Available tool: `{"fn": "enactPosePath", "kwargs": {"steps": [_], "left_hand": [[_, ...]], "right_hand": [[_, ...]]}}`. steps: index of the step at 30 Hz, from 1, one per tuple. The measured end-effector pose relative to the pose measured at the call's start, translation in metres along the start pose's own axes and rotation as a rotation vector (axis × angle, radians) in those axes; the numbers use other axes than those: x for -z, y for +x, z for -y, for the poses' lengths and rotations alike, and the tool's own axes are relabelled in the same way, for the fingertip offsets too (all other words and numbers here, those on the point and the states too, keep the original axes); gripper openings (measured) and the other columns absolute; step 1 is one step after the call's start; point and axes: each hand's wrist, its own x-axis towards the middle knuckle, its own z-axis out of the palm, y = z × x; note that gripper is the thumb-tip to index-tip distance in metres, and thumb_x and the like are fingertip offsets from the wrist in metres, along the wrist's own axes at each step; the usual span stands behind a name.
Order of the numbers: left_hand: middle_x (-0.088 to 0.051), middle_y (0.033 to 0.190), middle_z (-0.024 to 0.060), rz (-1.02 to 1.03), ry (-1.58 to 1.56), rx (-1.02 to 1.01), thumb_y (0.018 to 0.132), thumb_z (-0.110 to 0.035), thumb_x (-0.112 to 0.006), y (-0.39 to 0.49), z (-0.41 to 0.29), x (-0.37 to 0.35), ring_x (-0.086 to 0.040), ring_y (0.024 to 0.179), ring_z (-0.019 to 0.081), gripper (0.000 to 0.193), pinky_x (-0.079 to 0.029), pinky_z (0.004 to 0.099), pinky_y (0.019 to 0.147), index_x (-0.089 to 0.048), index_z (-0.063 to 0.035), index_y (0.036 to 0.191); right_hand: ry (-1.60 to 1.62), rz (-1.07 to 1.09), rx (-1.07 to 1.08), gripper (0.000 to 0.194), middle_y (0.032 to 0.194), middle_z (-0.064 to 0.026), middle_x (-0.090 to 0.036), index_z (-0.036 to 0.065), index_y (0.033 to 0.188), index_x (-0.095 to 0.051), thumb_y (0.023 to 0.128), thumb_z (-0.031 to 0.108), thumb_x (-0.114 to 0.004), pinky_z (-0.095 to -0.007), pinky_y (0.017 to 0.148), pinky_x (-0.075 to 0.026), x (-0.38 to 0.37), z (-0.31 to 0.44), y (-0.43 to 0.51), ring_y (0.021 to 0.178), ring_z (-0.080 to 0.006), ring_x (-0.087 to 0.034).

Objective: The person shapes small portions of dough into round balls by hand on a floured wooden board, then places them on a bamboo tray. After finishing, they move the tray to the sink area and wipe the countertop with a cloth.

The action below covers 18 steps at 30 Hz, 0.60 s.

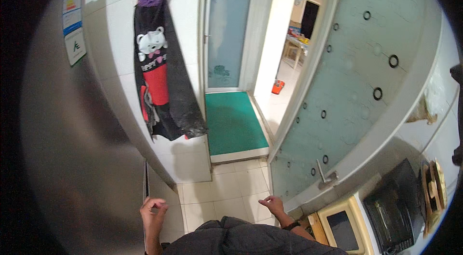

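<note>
My left hand (153, 211) is at the lower left, in front of the seam in the dark metallic refrigerator (90, 168). Its fingers curl loosely, a gap shows between them and the thumb, and nothing is held. Whether it touches the refrigerator I cannot tell. My right hand (273, 205) hovers over the tiled floor (224, 200), thumb and fingers apart and holding nothing. A dark band circles that wrist. Nearest to it on the right is the frosted glass door (347, 85) with its metal lever handle (326, 177), standing ajar.
Black and red aprons (155, 85) hang on the left wall. A raised step with a green mat (235, 123) leads to a closed frosted door (229, 30). Beyond the doorway stands an orange dustpan (277, 87). At lower right are a cream-framed appliance (342, 228) and a black appliance (392, 208).
</note>
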Motion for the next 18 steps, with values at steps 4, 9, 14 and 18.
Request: {"fn": "enactPosePath", "kwargs": {"steps": [4,9,14,18], "left_hand": [[-0.065,0.076,0.0079,0.046,0.133,0.076,0.075,0.002,-0.072,-0.003,-0.004,0.024,-0.061,0.068,0.0161,0.011,-0.049,0.0298,0.063,-0.067,-0.0022,0.084],[-0.067,0.074,0.0112,-0.060,0.200,0.315,0.085,-0.004,-0.068,-0.038,-0.007,0.042,-0.064,0.063,0.0167,0.005,-0.050,0.0291,0.059,-0.069,-0.0012,0.090],[-0.065,0.071,0.0125,-0.281,0.344,0.614,0.091,-0.011,-0.065,-0.099,-0.030,0.049,-0.062,0.059,0.0157,0.013,-0.048,0.0290,0.056,-0.069,0.0005,0.087],[-0.065,0.069,0.0147,-0.531,0.506,0.708,0.091,-0.018,-0.065,-0.168,-0.066,0.031,-0.060,0.054,0.0200,0.020,-0.047,0.0328,0.054,-0.069,-0.0006,0.083]], "right_hand": [[0.131,0.174,0.059,0.041,0.067,-0.0090,-0.067,0.007,0.086,-0.074,0.076,0.047,-0.078,-0.0353,0.058,-0.050,-0.032,0.037,0.033,0.061,-0.0182,-0.064],[0.053,0.258,0.458,0.036,0.069,-0.0104,-0.069,0.005,0.083,-0.074,0.087,0.041,-0.068,-0.0349,0.061,-0.051,-0.081,0.085,0.075,0.065,-0.0193,-0.066],[-0.126,0.476,0.621,0.036,0.076,-0.0126,-0.070,0.005,0.078,-0.073,0.088,0.038,-0.066,-0.0360,0.069,-0.051,-0.132,0.148,0.130,0.073,-0.0214,-0.067],[0.282,0.800,0.855,0.034,0.062,-0.0086,-0.058,-0.002,0.069,-0.062,0.086,0.027,-0.068,-0.0319,0.062,-0.046,-0.210,0.181,0.159,0.062,-0.0170,-0.056]]}}
